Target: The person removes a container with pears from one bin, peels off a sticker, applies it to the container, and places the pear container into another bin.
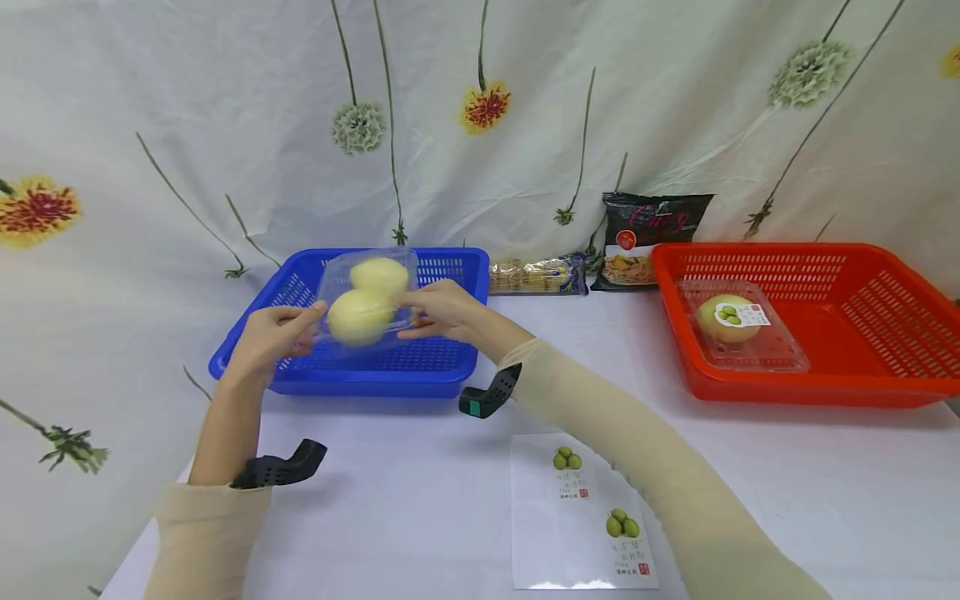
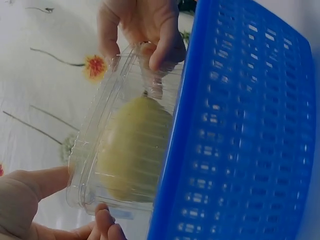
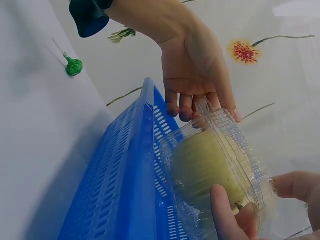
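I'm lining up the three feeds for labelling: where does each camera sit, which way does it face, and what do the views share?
Head: worn on the head, facing forward and down at the table; both forearms, left hand and right hand show.
Left wrist: looks along the left hand at the clear clamshell beside the blue basket; both hands show.
Right wrist: looks along the right hand's fingers toward the same box; both hands show.
Shared: all three show the clamshell, the yellow fruit and the basket.

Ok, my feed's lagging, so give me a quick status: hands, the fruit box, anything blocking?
Left hand and right hand both grip the clear fruit clamshell. Held above the blue basket, two yellow fruits inside. Nothing in the way.
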`<state>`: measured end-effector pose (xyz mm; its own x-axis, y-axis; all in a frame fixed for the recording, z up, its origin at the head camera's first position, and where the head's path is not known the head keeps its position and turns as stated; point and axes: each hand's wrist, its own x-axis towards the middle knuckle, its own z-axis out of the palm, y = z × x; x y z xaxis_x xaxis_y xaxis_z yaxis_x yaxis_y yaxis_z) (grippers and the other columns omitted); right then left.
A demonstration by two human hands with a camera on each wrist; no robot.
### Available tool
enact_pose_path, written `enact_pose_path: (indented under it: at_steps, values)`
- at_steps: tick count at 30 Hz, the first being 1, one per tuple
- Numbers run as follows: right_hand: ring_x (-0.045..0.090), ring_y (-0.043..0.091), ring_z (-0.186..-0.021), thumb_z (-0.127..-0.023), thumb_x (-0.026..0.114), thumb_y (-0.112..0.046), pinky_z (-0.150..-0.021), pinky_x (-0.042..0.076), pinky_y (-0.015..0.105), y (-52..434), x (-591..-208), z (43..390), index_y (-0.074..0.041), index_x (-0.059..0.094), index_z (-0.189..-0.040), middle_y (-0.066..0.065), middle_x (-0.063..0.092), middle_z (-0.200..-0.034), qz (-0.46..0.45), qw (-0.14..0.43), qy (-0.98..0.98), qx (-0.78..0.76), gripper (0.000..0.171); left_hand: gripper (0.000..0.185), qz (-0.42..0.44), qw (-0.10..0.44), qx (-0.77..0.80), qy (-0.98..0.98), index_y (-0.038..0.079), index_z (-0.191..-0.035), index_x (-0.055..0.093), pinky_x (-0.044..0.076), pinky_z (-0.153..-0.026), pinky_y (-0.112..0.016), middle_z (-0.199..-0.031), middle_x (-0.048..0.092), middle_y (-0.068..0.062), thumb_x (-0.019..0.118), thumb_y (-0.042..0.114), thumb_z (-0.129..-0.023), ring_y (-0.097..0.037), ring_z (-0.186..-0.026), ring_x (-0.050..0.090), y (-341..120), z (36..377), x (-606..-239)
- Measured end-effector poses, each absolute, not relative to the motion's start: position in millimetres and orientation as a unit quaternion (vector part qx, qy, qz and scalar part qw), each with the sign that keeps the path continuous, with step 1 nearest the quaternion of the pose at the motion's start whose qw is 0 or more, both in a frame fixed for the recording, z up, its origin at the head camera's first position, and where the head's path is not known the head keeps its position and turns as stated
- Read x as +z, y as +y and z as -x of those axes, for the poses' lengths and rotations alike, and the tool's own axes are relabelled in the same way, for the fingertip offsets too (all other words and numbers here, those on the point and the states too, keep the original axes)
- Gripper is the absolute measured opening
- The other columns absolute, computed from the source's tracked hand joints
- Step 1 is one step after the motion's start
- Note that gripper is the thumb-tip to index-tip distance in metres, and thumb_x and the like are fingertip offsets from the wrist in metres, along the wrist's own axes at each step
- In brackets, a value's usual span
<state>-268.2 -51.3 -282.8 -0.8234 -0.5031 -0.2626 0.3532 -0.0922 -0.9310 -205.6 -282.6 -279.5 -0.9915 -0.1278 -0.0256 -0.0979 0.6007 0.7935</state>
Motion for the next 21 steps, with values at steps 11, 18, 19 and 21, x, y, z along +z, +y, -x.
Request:
enact_pose_path:
  at_steps: [11, 18, 19, 21]
  values:
    - [0.044, 0.014, -0.065, -0.092, 0.058, -0.005, -0.086, 0.052, 0.037, -9.1, -272.8, 262.5, 0.007, 0.05, -0.127, 0.008, 0.048, -0.105, 0.076, 0.269, 0.631, -0.724, 0.038, 0.068, -0.037, 0.046, -0.579, -0.813, -0.01, -0.132, 0.044, 0.052, -0.071, -0.016, -0.1, 0.056, 0.004, 0.06, 0.041, -0.09, -0.001, -0.073, 0.057, -242.6, 202.4, -282.5]
    - [0.043, 0.014, -0.063, -0.093, 0.056, -0.005, -0.086, 0.052, 0.037, 20.6, -270.2, 257.1, 0.007, 0.047, -0.124, 0.008, 0.044, -0.107, 0.081, 0.247, 0.635, -0.727, 0.035, 0.062, -0.029, 0.045, -0.633, -0.772, -0.01, -0.128, 0.046, 0.053, -0.07, -0.018, -0.089, 0.059, 0.005, 0.064, 0.035, -0.089, -0.005, -0.071, 0.057, -214.1, 207.0, -283.3]
    - [0.043, 0.013, -0.063, -0.093, 0.056, -0.004, -0.086, 0.052, 0.038, 25.2, -270.2, 256.5, 0.008, 0.048, -0.121, 0.007, 0.043, -0.107, 0.082, 0.242, 0.636, -0.728, 0.032, 0.061, -0.026, 0.043, -0.635, -0.771, -0.009, -0.129, 0.046, 0.053, -0.071, -0.019, -0.088, 0.059, 0.005, 0.063, 0.034, -0.089, -0.005, -0.07, 0.056, -209.9, 208.2, -283.5]
    - [0.043, 0.013, -0.062, -0.093, 0.056, -0.004, -0.087, 0.052, 0.038, 34.3, -271.0, 256.0, 0.009, 0.047, -0.118, 0.007, 0.042, -0.106, 0.081, 0.234, 0.636, -0.731, 0.029, 0.059, -0.019, 0.038, -0.637, -0.77, -0.009, -0.129, 0.045, 0.053, -0.072, -0.021, -0.086, 0.058, 0.005, 0.062, 0.032, -0.09, -0.005, -0.07, 0.056, -201.7, 210.9, -284.1]
